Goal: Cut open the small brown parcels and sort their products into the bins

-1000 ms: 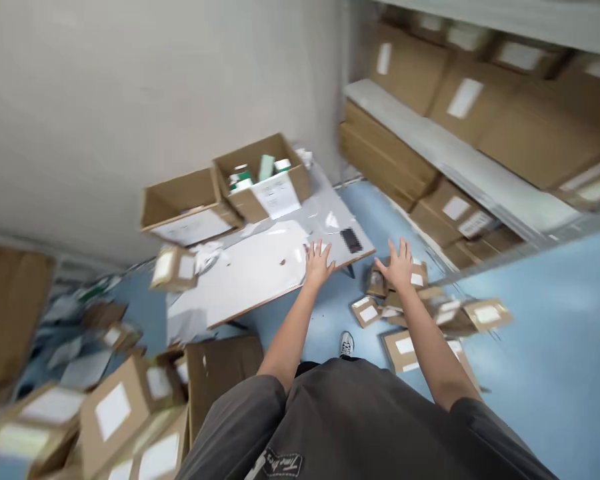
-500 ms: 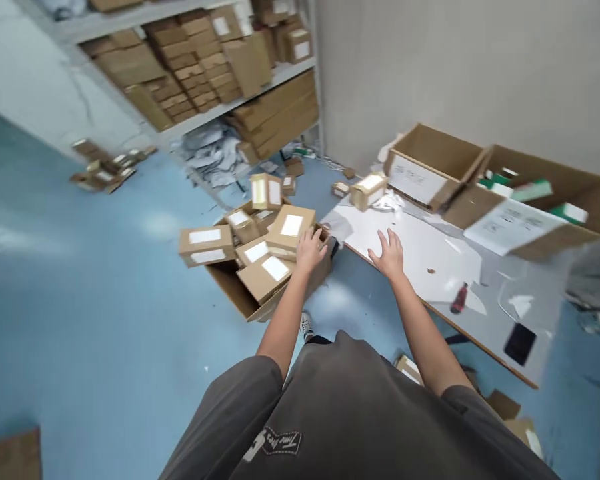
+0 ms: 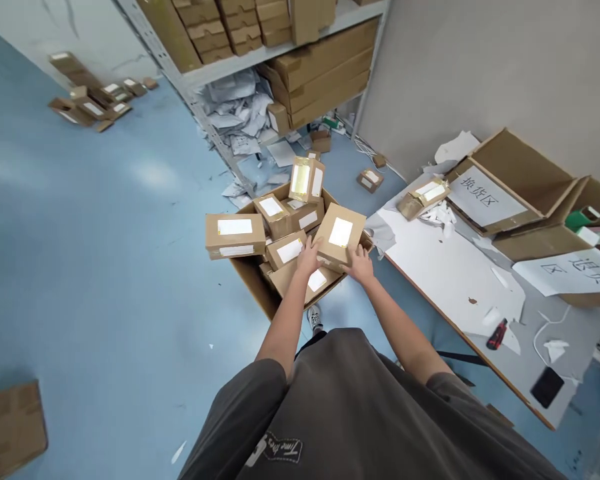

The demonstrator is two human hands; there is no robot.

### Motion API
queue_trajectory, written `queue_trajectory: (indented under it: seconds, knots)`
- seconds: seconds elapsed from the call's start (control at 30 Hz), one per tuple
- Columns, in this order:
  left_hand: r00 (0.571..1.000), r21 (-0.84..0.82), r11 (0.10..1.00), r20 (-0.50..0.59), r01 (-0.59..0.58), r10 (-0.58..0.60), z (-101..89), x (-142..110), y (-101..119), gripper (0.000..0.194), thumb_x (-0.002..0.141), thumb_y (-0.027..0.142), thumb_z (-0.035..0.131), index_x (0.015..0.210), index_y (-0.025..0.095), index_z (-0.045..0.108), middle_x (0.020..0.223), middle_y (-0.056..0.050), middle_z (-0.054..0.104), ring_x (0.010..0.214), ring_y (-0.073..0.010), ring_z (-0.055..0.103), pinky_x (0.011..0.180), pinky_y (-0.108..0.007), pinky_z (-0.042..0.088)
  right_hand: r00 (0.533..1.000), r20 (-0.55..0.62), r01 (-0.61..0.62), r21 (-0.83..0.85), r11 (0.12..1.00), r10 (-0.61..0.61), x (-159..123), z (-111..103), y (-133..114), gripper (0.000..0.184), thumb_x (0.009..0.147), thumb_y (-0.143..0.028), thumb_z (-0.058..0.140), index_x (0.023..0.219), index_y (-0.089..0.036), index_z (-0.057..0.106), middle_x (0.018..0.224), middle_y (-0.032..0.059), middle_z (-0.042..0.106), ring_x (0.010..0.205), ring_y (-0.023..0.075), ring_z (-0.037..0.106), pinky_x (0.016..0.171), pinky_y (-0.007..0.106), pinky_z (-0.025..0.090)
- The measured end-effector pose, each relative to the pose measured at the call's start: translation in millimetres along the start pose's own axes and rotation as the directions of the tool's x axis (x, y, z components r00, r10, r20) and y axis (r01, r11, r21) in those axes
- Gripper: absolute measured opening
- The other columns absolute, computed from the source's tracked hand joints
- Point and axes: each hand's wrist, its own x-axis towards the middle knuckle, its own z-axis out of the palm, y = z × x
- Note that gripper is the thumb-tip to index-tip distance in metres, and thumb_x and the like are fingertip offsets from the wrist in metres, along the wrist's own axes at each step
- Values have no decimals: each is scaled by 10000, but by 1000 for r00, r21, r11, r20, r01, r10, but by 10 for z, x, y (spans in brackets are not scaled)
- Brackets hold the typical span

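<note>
A small cardboard parcel [image 3: 339, 235] with a white label sits on top of a heap of similar parcels in a large open carton [image 3: 253, 283] on the blue floor. My left hand [image 3: 307, 257] grips its left near edge. My right hand [image 3: 361, 262] holds its right near corner. Both hands' fingers curl round the parcel. Other labelled parcels [image 3: 235, 234] lie around it in the carton, one standing upright [image 3: 306, 179] at the back.
A low table [image 3: 450, 273] to the right carries a small parcel [image 3: 423, 196], paper scraps, a red-and-black tool [image 3: 496, 334], a phone [image 3: 547, 387] and two open cartons with paper signs [image 3: 510, 180]. Shelves [image 3: 260, 47] of boxes stand behind. Loose papers [image 3: 240, 113] and parcels [image 3: 87, 103] lie on the floor.
My view has swung from the table's right end to the carton at its left. Both hands were empty and spread; they have moved in and closed on the top parcel.
</note>
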Motion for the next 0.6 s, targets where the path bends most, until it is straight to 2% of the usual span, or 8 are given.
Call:
queue_trajectory:
  seconds: [0.07, 0.13, 0.23, 0.3, 0.43, 0.6]
  knots:
    - [1000, -20, 1000, 27, 4, -4, 118, 120, -33, 921, 903, 258, 837, 1700, 316, 379, 1673, -170, 429, 1414, -361, 583, 1137, -451, 512, 998, 50, -37, 83, 996, 32, 42, 206, -16, 974, 958, -443, 767, 1736, -229, 221, 1644, 287, 397, 1457, 449, 484, 1100, 534, 492]
    - [1000, -25, 1000, 12, 5, -5, 182, 169, -69, 885, 922, 255, 817, 1697, 325, 395, 1589, -157, 509, 1355, -352, 628, 1119, -445, 528, 999, 38, -33, 160, 987, 27, 75, 348, -21, 1009, 966, -380, 761, 1746, -212, 144, 1574, 286, 443, 1383, 410, 557, 1066, 491, 515]
    - [999, -22, 999, -28, -34, 33, 161, 168, -95, 846, 921, 273, 823, 1677, 308, 446, 1564, -157, 528, 1374, -362, 614, 1134, -452, 530, 1000, -9, 5, 219, 976, -4, 103, 377, -19, 982, 961, -333, 761, 1736, -224, 168, 1511, 249, 479, 1331, 379, 593, 1064, 477, 521]
    - [996, -16, 998, -57, -66, 65, 80, 175, -69, 827, 918, 294, 831, 1663, 302, 474, 1591, -160, 513, 1410, -369, 590, 1145, -458, 529, 1000, -25, 18, 229, 973, -13, 109, 280, -11, 939, 963, -312, 755, 1724, -221, 213, 1486, 238, 496, 1321, 375, 599, 1076, 486, 519]
    - [983, 8, 990, -113, -143, 143, -176, 264, 94, 763, 908, 302, 845, 1613, 310, 552, 1630, -158, 499, 1414, -376, 595, 1147, -480, 533, 996, -94, 35, 247, 968, -13, 95, -52, 22, 902, 973, -324, 735, 1719, -222, 238, 1487, 236, 511, 1321, 382, 601, 1074, 507, 534]
    - [937, -5, 962, -228, -273, 265, -469, 391, 502, 753, 895, 280, 851, 1594, 330, 576, 1647, -134, 496, 1427, -357, 594, 1152, -473, 533, 963, -269, 66, 231, 971, -1, 24, -528, 158, 906, 957, -323, 737, 1717, -229, 253, 1486, 227, 518, 1327, 394, 590, 1050, 532, 562]
